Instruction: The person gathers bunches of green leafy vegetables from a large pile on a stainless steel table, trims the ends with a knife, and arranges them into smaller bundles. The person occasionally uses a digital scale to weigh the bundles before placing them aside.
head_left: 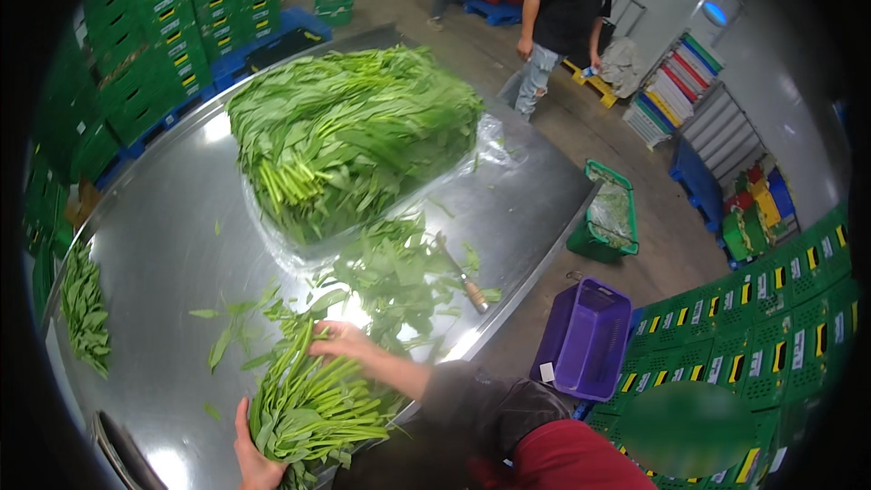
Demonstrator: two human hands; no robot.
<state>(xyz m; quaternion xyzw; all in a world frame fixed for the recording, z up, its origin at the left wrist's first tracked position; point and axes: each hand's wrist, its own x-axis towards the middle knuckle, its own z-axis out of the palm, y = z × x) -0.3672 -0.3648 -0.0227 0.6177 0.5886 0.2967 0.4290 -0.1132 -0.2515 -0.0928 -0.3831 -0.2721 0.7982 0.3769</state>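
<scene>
Head view: my left hand (252,455) curls its fingers around the leafy end of a bunch of greens (313,399) at six o'clock on the steel table (172,245). My right hand (343,341) rests flat, fingers spread, on the stems. They look light, limp and easily bruised, so the firmer stalks seem the best grip. At three o'clock lies a knife (463,274); at twelve, the big pile (349,132).

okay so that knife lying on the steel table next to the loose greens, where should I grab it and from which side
Grip the knife by its wooden handle, the thicker end nearest the table's right edge. Come from above on that side: the blade end runs up-left into loose leaves, while the handle lies bare on the steel.
</scene>
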